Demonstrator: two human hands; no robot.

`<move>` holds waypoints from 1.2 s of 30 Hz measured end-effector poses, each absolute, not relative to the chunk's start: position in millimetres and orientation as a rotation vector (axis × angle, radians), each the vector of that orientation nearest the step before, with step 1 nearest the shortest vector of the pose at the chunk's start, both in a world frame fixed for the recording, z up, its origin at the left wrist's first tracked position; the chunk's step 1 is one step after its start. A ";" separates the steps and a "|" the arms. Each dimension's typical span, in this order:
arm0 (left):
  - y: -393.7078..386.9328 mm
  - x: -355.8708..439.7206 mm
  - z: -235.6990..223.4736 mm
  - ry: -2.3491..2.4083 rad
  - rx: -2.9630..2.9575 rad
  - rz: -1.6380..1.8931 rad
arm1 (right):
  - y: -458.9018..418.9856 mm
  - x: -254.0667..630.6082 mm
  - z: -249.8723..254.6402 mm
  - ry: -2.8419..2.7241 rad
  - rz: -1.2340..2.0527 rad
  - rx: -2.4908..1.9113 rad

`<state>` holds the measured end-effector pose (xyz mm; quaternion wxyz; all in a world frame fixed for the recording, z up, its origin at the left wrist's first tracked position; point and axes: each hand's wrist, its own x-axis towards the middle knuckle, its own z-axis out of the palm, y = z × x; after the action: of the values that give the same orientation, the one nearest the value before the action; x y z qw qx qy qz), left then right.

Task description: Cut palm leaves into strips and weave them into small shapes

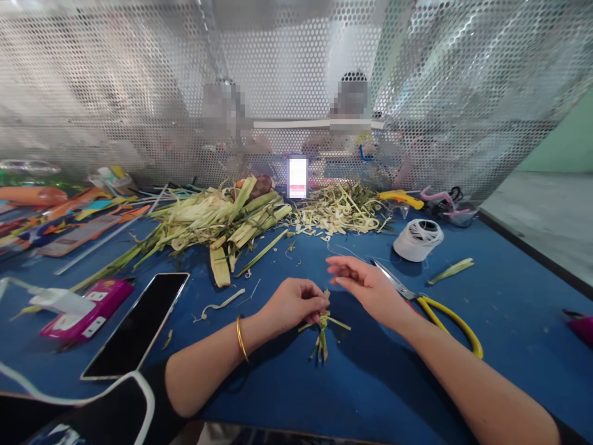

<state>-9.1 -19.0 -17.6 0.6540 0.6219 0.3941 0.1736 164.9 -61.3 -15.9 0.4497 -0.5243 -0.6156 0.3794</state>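
My left hand (pixel 301 303) pinches the upper end of a small woven leaf figure (pixel 323 330) above the blue tabletop. Thin strips stick out from the figure's sides, and a split tail hangs down from it; its top is partly covered by my fingers. To the right, my right hand (pixel 361 281) is raised with its fingers apart and nothing visible in them. Just beyond that wrist lie scissors (pixel 433 312) with yellow handles, partly hidden by my forearm. A spool of white thread (pixel 418 240) stands farther right.
A heap of long leaves (pixel 208 216) and a pile of curled trimmings (pixel 343 210) lie along the perforated metal screen (pixel 287 62). At left are a black phone (pixel 139 324), a magenta power strip (pixel 88 312) and a white cable (pixel 69 398). A leaf piece (pixel 451 271) lies at right.
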 end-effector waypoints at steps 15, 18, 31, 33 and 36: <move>-20.3 -10.0 -13.0 0.871 1.342 0.402 | -67.3 160.9 -20.4 -1.961 0.535 -1.504; -18.8 -10.0 -12.4 0.890 1.305 0.402 | -69.5 162.8 -18.1 -2.042 0.392 -1.475; -15.0 -10.0 -8.7 0.982 1.263 0.423 | -76.5 164.0 -11.8 -2.189 0.401 -1.469; -14.8 -10.3 -8.6 0.973 1.271 0.421 | -75.5 163.9 -11.2 -2.079 0.544 -1.508; -15.0 -10.7 -8.2 0.962 1.298 0.416 | -73.3 160.5 -13.8 -1.785 0.741 -1.529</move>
<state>-10.7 -15.0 -8.2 0.6717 0.5765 0.4272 0.1846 160.5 -73.3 -13.8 0.3322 -0.5851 -0.6833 0.2835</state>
